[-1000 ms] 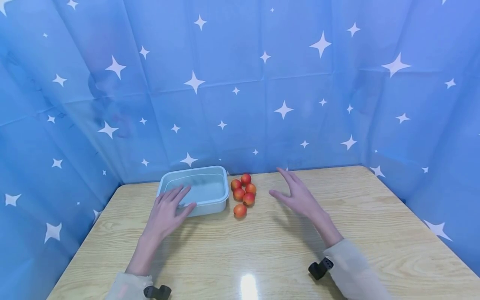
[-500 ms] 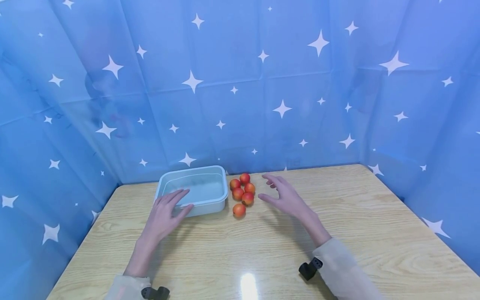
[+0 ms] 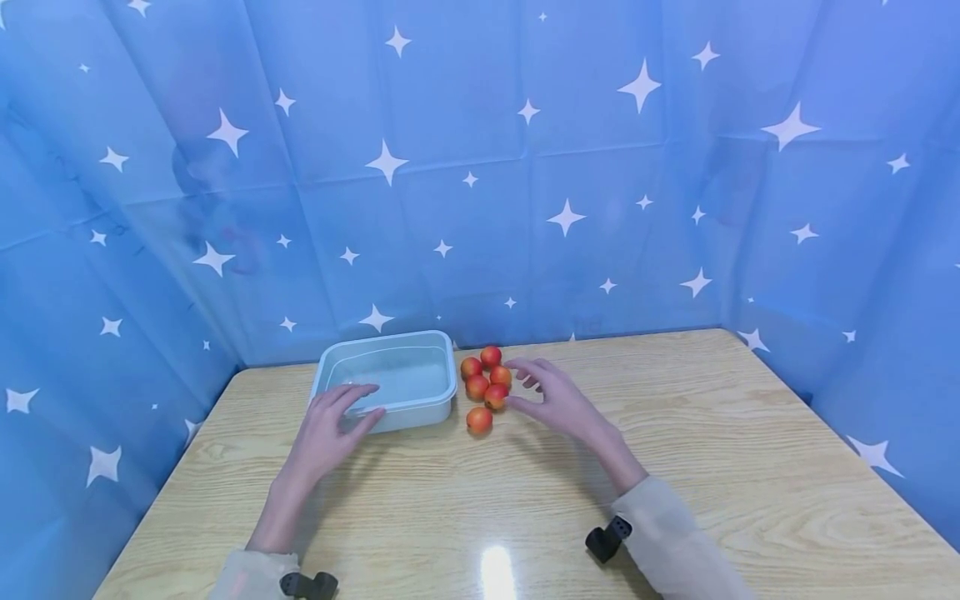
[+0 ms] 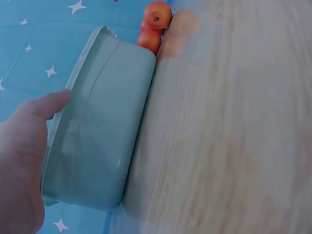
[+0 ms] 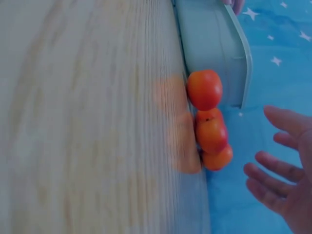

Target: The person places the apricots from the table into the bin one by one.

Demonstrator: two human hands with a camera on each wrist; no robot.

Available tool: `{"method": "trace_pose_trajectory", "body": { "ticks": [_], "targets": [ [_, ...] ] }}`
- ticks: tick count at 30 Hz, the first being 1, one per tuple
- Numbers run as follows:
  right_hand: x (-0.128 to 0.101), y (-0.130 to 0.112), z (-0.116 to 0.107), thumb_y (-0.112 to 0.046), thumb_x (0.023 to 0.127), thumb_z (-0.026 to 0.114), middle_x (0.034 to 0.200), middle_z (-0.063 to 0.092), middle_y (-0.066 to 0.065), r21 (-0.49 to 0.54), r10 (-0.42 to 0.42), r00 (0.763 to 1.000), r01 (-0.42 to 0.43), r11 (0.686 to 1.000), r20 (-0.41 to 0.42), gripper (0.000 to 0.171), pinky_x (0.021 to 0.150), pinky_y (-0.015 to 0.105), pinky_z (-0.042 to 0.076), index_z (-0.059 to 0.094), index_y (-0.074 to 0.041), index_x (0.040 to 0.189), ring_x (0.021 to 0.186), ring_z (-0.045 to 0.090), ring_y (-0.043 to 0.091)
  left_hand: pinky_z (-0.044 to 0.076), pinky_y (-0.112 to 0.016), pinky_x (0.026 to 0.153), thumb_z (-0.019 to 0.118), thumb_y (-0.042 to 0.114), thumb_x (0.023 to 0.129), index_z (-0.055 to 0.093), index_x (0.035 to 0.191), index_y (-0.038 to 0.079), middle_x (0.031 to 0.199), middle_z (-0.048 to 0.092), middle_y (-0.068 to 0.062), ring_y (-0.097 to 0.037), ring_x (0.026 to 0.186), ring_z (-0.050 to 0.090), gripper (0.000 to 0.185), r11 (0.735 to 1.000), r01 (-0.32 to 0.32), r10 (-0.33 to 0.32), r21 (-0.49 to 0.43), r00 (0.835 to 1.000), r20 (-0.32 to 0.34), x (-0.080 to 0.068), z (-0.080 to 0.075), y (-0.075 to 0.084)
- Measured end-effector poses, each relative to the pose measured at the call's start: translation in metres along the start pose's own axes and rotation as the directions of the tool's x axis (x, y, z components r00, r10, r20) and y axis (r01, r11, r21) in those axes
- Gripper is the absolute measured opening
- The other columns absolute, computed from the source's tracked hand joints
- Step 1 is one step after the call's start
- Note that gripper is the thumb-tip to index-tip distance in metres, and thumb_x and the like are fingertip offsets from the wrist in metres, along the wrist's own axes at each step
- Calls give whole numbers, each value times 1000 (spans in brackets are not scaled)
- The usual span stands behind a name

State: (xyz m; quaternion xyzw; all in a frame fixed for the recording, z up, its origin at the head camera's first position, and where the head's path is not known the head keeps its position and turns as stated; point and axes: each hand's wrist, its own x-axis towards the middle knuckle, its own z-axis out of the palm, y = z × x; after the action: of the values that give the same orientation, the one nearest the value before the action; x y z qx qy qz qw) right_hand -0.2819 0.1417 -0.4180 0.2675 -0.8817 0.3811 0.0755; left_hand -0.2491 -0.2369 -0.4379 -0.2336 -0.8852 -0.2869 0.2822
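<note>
A pale blue rectangular plastic bin (image 3: 393,371) stands near the table's back edge, with its inside visible. My left hand (image 3: 327,433) is at its near left corner, fingers reaching over the rim; in the left wrist view the thumb (image 4: 56,101) lies by the rim, and contact is hard to tell. Several small red-orange, apple-like fruits (image 3: 477,387) lie to the right of the bin, with one fruit (image 3: 479,420) nearer the front. My right hand (image 3: 562,406) hovers just right of the cluster, thumb and fingers spread and slightly bent, with nothing in it.
A light wood-grain table (image 3: 450,508) carries everything. A blue star-print curtain (image 3: 480,208) hangs behind it and along both sides. Each wrist wears a small black camera (image 3: 607,539).
My right hand has moved left to the fruits, its fingers bending a little. The left hand has barely shifted at the bin. Bin and fruits stay in place.
</note>
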Motion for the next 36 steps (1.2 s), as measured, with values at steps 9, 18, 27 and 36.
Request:
{"method": "trace_pose_trajectory", "body": {
  "ticks": [9,18,27,36],
  "targets": [
    [4,-4,9,-20,91,78,125,64,16,24,-34,998,33,999,62,54,85,45,53,59,-5,139,103,61,34,44,-44,80,83,18,84,74,109,11,89,67,-5,-21,87,60,27,999,-28,26,-33,998,-49,0,2,-2],
    [9,-8,17,-17,90,78,112,66,14,10,-79,989,78,997,121,46,85,43,53,63,-4,132,99,63,31,44,-42,79,83,17,84,74,106,9,89,66,-1,-20,88,59,25,999,-14,12,-37,999,-53,0,2,-2],
    [14,-12,24,-16,91,77,121,67,15,32,-115,972,110,993,207,43,82,41,56,66,-2,130,96,64,29,43,-40,80,83,15,83,75,103,10,89,67,0,-18,88,59,23,999,-14,11,-53,997,-74,-2,3,-3],
    [16,-15,30,-13,90,77,116,71,6,11,-123,961,124,992,249,37,77,29,55,69,-4,125,82,63,15,44,-40,82,83,15,83,75,102,11,90,69,1,-17,89,60,22,998,-7,3,-57,998,-69,-3,4,-4]
  ]
}}
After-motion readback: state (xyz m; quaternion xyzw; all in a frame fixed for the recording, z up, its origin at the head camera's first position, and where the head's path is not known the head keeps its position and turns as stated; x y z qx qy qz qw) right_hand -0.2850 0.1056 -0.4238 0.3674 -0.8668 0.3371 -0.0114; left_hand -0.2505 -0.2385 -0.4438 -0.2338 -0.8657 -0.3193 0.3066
